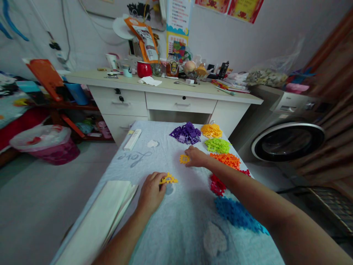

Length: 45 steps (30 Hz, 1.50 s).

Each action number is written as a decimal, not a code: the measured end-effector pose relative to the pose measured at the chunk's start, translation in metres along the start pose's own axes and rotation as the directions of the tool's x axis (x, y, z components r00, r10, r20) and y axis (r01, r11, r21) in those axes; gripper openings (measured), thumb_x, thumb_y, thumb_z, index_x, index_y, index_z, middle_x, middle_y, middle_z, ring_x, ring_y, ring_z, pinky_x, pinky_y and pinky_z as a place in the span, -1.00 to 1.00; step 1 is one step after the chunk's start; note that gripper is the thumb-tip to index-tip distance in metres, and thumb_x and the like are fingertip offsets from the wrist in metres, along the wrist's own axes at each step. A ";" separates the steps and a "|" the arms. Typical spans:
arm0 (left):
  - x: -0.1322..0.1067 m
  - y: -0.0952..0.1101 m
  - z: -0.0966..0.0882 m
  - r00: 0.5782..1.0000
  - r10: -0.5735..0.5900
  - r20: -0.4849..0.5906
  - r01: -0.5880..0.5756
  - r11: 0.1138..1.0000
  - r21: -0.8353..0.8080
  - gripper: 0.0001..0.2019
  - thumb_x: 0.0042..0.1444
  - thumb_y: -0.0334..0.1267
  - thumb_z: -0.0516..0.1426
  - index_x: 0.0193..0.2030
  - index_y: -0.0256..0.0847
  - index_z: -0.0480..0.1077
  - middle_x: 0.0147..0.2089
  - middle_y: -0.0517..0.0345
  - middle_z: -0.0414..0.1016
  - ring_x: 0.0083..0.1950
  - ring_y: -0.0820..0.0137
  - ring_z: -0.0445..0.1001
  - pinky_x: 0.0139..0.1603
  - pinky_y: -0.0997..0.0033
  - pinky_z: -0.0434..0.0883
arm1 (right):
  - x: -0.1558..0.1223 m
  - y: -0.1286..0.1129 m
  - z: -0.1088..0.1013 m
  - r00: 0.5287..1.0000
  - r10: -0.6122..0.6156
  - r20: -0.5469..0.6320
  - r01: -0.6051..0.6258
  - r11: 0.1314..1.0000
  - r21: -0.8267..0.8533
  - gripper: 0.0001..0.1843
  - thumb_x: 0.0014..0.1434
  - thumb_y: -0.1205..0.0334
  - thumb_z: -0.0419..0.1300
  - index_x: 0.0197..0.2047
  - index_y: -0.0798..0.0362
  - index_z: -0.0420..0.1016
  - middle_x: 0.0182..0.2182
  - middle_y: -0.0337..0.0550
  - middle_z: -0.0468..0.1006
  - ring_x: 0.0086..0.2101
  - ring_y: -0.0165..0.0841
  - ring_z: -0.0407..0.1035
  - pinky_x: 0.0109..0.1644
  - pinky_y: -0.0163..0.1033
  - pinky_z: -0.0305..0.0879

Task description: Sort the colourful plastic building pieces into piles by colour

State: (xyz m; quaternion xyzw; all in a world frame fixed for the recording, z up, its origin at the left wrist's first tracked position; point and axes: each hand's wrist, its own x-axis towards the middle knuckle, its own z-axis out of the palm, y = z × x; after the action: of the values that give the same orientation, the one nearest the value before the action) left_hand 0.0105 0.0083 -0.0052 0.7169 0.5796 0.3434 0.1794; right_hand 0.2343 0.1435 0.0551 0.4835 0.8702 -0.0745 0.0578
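Note:
My left hand (153,189) is closed on a yellow toothed plastic building piece (169,179), pinched between thumb and fingers just above the cloth. Farther forward and to the right, my right hand (196,156) has its fingers closed at the edge of a second yellow building piece (184,159), squarish with gaps in it. Beyond that hand lies a heap of purple pieces (186,133). Along the right side are heaps of yellow-orange pieces (211,130), lime green pieces (217,145), orange pieces (226,160), red pieces (217,185) and blue pieces (238,213). My right forearm passes over part of the red and orange heaps.
A pale blue cloth (176,228) with printed hearts covers the table. Folded white material (96,221) lies at its left edge, with a white box (132,140) farther back. Behind stands a cluttered white desk (121,103). A washing machine (286,121) is at right, a pink bin (52,147) at left.

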 end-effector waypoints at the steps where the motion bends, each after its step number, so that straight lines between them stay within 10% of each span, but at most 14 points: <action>1: 0.000 0.000 0.000 1.000 -0.004 0.001 0.004 1.000 0.002 -0.69 0.06 -0.43 0.05 -0.06 -0.18 0.44 -0.09 0.07 0.50 -0.03 0.26 0.42 0.04 0.18 0.36 | 0.001 -0.001 0.001 1.000 -0.004 0.021 0.005 1.000 -0.009 -0.43 -0.01 0.04 0.33 0.02 0.18 0.47 -0.03 0.15 0.44 -0.09 -0.14 0.41 -0.07 -0.22 0.30; 8: 0.000 0.001 -0.001 1.000 -0.011 0.000 0.011 1.000 -0.002 -0.70 0.06 -0.42 0.05 -0.07 -0.17 0.44 -0.09 0.07 0.50 -0.03 0.26 0.41 0.04 0.19 0.37 | 0.000 0.008 -0.004 0.998 -0.054 -0.008 0.055 0.997 0.050 -0.49 -0.04 0.17 0.33 -0.01 0.19 0.47 -0.09 0.09 0.46 -0.10 -0.18 0.39 -0.04 -0.24 0.29; 14: 0.001 0.003 -0.002 1.000 -0.012 0.004 0.012 1.000 -0.021 -0.71 0.07 -0.40 0.05 -0.09 -0.14 0.45 -0.10 0.07 0.51 -0.03 0.25 0.42 0.04 0.16 0.37 | 0.008 0.078 -0.036 0.950 0.126 -0.285 -0.098 0.989 0.111 -0.49 0.02 0.20 0.32 0.05 0.15 0.43 -0.06 0.03 0.48 -0.09 -0.23 0.38 0.02 -0.23 0.27; 21: -0.001 -0.003 0.001 0.999 -0.020 -0.029 0.020 1.000 0.004 -0.72 0.11 -0.37 0.04 -0.06 -0.14 0.45 -0.07 0.07 0.50 0.00 0.23 0.40 0.07 0.15 0.35 | 0.030 0.170 -0.048 0.715 0.566 -0.411 -0.528 0.822 0.213 -0.44 0.05 0.11 0.32 0.09 0.19 0.42 -0.09 0.08 0.49 -0.13 -0.23 0.41 -0.04 -0.23 0.30; 29: 0.002 -0.008 -0.002 0.995 -0.046 -0.093 0.054 0.995 0.082 -0.75 0.10 -0.34 0.06 -0.10 -0.12 0.45 -0.10 0.07 0.51 -0.03 0.20 0.41 0.05 0.12 0.34 | 0.047 0.206 -0.036 0.557 0.720 -0.414 -0.679 0.682 0.272 -0.60 0.11 0.13 0.27 -0.01 0.13 0.47 -0.07 0.10 0.46 -0.11 -0.20 0.40 -0.07 -0.20 0.31; 35: 0.003 -0.009 -0.002 0.987 -0.086 -0.133 0.099 0.991 0.092 -0.78 0.09 -0.29 0.08 -0.13 -0.11 0.45 -0.13 0.08 0.49 -0.07 0.21 0.44 0.01 0.14 0.39 | 0.056 0.213 -0.032 0.526 0.733 -0.432 -0.678 0.668 0.307 -0.64 0.12 0.12 0.28 -0.05 0.13 0.50 -0.08 0.08 0.46 -0.13 -0.24 0.41 -0.06 -0.21 0.30; 45: 0.002 -0.005 -0.002 0.993 -0.065 -0.095 0.069 0.997 0.039 -0.76 0.09 -0.33 0.06 -0.10 -0.12 0.44 -0.10 0.07 0.47 -0.03 0.23 0.45 0.04 0.16 0.41 | 0.035 0.202 -0.036 0.613 0.664 -0.429 -0.633 0.737 0.237 -0.58 0.18 0.20 0.21 0.10 0.13 0.45 0.03 0.13 0.42 -0.03 -0.17 0.39 0.07 -0.15 0.27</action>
State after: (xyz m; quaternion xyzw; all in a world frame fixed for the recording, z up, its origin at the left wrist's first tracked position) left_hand 0.0055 0.0111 -0.0065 0.6837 0.6182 0.3582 0.1484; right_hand 0.3868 0.2847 0.0693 0.7687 0.6187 0.0487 -0.1547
